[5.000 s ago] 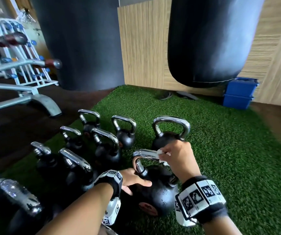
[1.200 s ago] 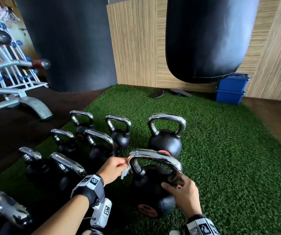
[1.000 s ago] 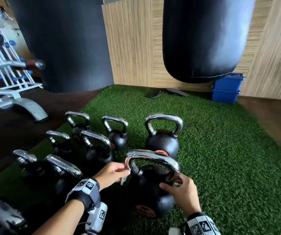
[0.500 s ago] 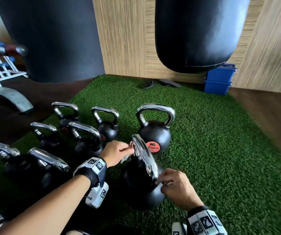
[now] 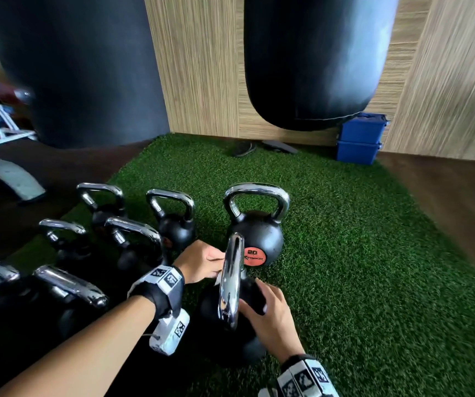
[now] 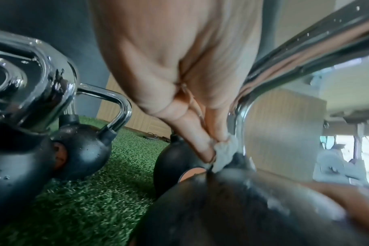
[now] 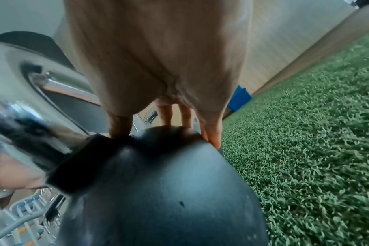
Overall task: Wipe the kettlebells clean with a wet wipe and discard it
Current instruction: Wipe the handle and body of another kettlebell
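Observation:
The near black kettlebell (image 5: 249, 349) stands on the turf with its chrome handle (image 5: 230, 282) edge-on to me. My left hand (image 5: 219, 262) pinches a small white wet wipe (image 6: 223, 153) against the handle's far-left leg, just above the ball (image 6: 242, 208). My right hand (image 5: 254, 296) cups the top right of the ball (image 7: 169, 191), thumb by the handle's near base and fingers (image 7: 211, 138) over the crown. Most of the wipe is hidden in the head view.
A black kettlebell marked 20 (image 5: 254, 239) stands just beyond, with several smaller kettlebells (image 5: 176, 224) to the left. Two black punch bags (image 5: 313, 61) hang ahead. Blue boxes (image 5: 359, 138) sit by the wooden wall. Open green turf (image 5: 359, 267) lies to the right.
The wipe has passed from my right hand to my left. The near kettlebell has turned about a quarter, its handle now edge-on. My right hand has shifted onto the ball's top.

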